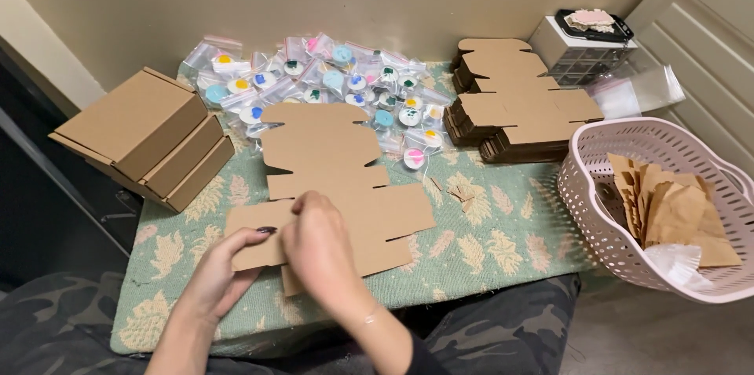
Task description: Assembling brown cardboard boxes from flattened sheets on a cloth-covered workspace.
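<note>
A flat, unfolded brown cardboard box blank (334, 179) is laid on the surface (487, 234), which is covered by a green cloth with pale leaf patterns. The blank's near edge is gripped by both hands. The left hand (224, 269) is closed on the blank's lower left flap, with the thumb pressed on top. The right hand (318, 245) is bent over the blank's near middle, its fingers curled down onto the cardboard; the exact grip under the hand is hidden.

Behind the blank, a heap of small clear zip bags holding round, coloured items (330, 84) is spread across the cloth. To the left, three folded brown cardboard boxes (145, 135) are stacked at the surface's edge. To the right of the heap, stacks of flat brown box blanks (510, 100) are piled, and a small white box with a dark object on top (577, 49) is seen beyond them. Beside the surface on the right, a pink perforated plastic basket (597, 241) is filled with crumpled brown paper pieces (667, 206).
</note>
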